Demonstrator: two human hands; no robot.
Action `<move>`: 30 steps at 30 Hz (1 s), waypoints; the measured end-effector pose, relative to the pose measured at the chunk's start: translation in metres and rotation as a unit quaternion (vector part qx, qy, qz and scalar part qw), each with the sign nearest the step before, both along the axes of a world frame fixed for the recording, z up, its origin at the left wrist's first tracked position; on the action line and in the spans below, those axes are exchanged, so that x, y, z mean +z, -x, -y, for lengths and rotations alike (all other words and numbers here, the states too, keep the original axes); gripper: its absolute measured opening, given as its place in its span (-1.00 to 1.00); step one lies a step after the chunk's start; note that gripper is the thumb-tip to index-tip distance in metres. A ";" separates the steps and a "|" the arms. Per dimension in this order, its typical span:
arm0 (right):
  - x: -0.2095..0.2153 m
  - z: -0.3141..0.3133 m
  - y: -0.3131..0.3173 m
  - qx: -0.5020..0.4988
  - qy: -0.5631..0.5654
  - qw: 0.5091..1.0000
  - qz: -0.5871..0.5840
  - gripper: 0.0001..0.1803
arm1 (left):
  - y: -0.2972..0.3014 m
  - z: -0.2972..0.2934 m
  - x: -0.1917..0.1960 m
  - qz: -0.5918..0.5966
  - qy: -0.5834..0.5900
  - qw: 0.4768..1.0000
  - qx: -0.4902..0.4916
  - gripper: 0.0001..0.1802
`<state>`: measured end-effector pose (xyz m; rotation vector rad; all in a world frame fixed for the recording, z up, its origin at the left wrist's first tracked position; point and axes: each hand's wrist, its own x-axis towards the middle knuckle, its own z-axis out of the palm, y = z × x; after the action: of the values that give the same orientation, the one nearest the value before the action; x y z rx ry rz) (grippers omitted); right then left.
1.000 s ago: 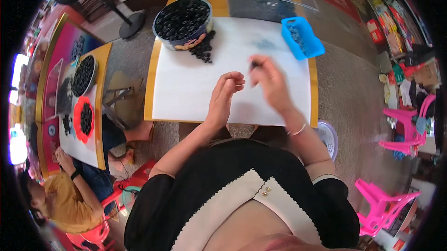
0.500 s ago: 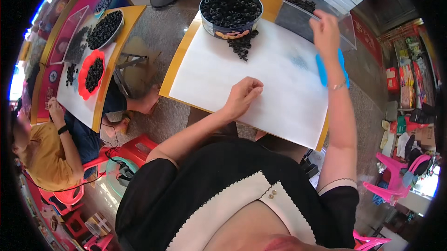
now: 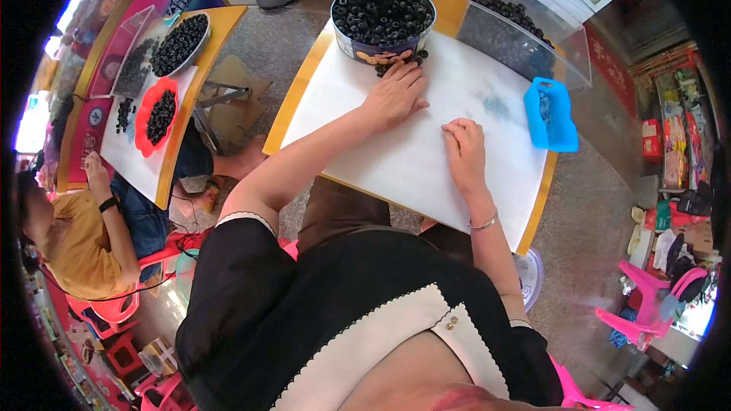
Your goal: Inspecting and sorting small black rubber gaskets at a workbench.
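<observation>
1. Head view: the left hand (image 3: 394, 96) lies flat, fingers spread, touching the small black rings (image 3: 396, 68) beside the round tin (image 3: 383, 13), top middle.
2. The right hand (image 3: 464, 153) rests in the middle on the white sheet (image 3: 396, 159), fingers curled, holding nothing I can see.

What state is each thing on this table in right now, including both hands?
Round tin: open, full of small black rings.
Left hand: flat on the white sheet, fingers at the loose rings by the tin.
Right hand: resting on the sheet, fingers curled.
Blue tray: nearly empty.
Clear box: partly filled.
</observation>
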<state>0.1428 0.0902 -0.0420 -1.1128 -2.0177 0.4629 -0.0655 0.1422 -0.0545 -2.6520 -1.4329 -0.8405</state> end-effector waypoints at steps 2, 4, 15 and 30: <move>-0.001 0.000 -0.001 -0.002 -0.007 1.000 0.000 -0.89 | -0.002 0.015 0.007 0.012 0.033 0.999 -0.008 -0.51; -0.003 0.000 -0.001 -0.005 -0.016 1.000 0.007 -0.89 | -0.003 0.033 0.007 0.019 0.038 0.999 -0.020 -0.48; 0.018 -0.041 0.016 -0.009 -0.062 0.998 0.021 -0.70 | 0.011 0.073 0.018 -0.027 0.075 0.995 0.055 -0.25; -0.015 -0.079 0.053 0.104 -0.080 0.983 0.129 -0.58 | 0.013 0.053 0.002 0.027 0.099 0.987 0.120 -0.16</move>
<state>0.0901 0.1695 -0.0568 -0.9041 -2.3667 0.2648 -0.0789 0.0890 -0.0522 -2.5294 -1.8939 -0.7893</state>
